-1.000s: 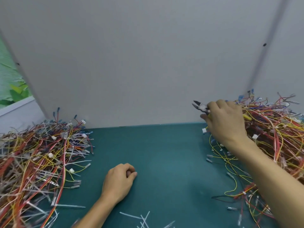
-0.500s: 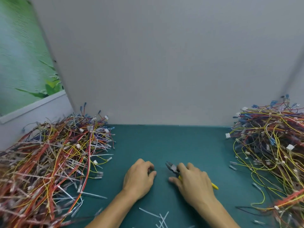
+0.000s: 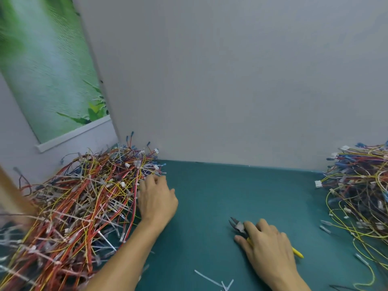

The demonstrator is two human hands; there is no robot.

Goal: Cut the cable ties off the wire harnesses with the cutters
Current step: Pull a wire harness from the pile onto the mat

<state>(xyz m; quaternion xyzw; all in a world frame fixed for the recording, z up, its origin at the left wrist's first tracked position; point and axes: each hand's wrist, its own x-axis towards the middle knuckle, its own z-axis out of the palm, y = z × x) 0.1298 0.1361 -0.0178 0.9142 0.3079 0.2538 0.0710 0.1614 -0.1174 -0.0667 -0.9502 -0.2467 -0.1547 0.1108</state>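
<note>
Teal-green matte tabletop (image 3: 210, 196), grey partition wall (image 3: 231, 80) along the back, green leaf-print poster (image 3: 48, 70) at 10 o'clock.

Left hand (image 3: 156, 199) is palm down at 9 o'clock of centre, fingertips (image 3: 151, 179) in the right edge of the big tangled heap of red, yellow and white wire harnesses (image 3: 79, 206). That heap fills everything from 7 to 10 o'clock. White plastic cable ties (image 3: 105, 238) are visible all through it, still on the bundles. Left grip: fingers curled down into the wires; cannot tell whether they are pinching anything, since the contact is hidden under the hand.

Right hand (image 3: 266, 246) is at 5 o'clock, resting low on the tabletop, with its grip pressed together around the yellow-handled side cutters (image 3: 240, 226). The dark jaws stick out past the fingers toward 10 o'clock, slightly parted, nothing between them. The yellow handle tip pokes out behind the hand at 4 o'clock. The cutters sit well apart from both heaps.

Second heap of mostly yellow, blue and red wire harnesses (image 3: 361, 190) is at 3 o'clock, running off the right edge, with loose yellow strands trailing toward 5 o'clock.

Cut-off white cable tie pieces (image 3: 218, 283) lie loose on the tabletop at 6 o'clock, between the forearms.

Blurred brown shape at the left edge, unidentifiable.
</note>
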